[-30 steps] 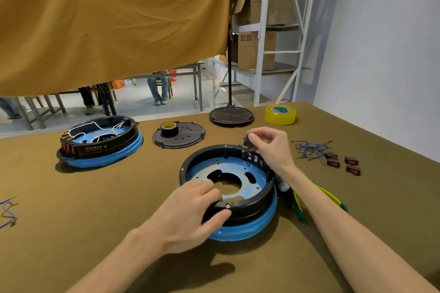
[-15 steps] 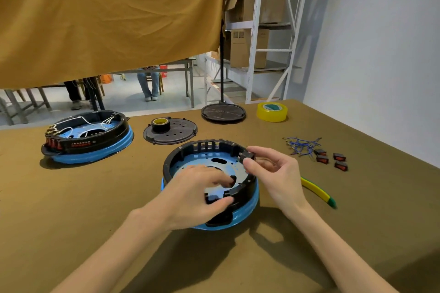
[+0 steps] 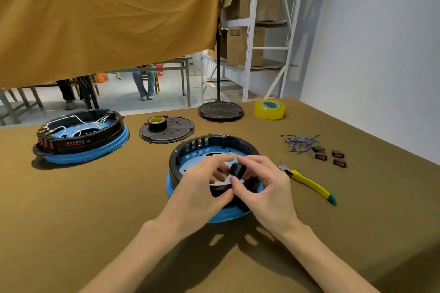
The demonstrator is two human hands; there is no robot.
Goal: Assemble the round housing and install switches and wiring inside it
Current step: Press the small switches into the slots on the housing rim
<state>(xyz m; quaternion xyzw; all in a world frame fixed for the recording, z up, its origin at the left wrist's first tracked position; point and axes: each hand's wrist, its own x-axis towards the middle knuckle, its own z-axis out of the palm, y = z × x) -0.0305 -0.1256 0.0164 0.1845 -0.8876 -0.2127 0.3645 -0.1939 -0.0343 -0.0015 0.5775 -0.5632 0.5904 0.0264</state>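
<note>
A: Housing (image 3: 190, 147) — where does it sit?

B: On the bench (image 3: 71, 209), near the middle; a black ring on a blue base, its far wall slotted; both hands hover over its near half and hide that part of the rim.

A: And the grips?

B: The right hand (image 3: 266, 190) pinches a small black switch (image 3: 237, 169) between thumb and fingertips, just above the blue inner plate; the left hand (image 3: 200, 190) meets it from the other side, fingers curled, fingertips touching the same switch; whether the left thumb also rests on the ring I cannot tell.

A: Is the switch seated in the wall?

B: It is held inside the ring's outline, apart from the far slots; whether it touches the near wall I cannot tell.

A: What else lies about?

B: Right of the housing, pliers (image 3: 309, 183) with a yellow and green handle; beyond them four spare switches (image 3: 329, 158) beside a tangle of blue wires (image 3: 297, 144); far left, a second housing (image 3: 81, 138) with white wiring and red switches fitted; behind the centre, a black lid (image 3: 176, 134) carrying a small roll of black tape (image 3: 157, 123); further back a round stand base (image 3: 220, 110) and a yellow tape roll (image 3: 269, 109).
</note>
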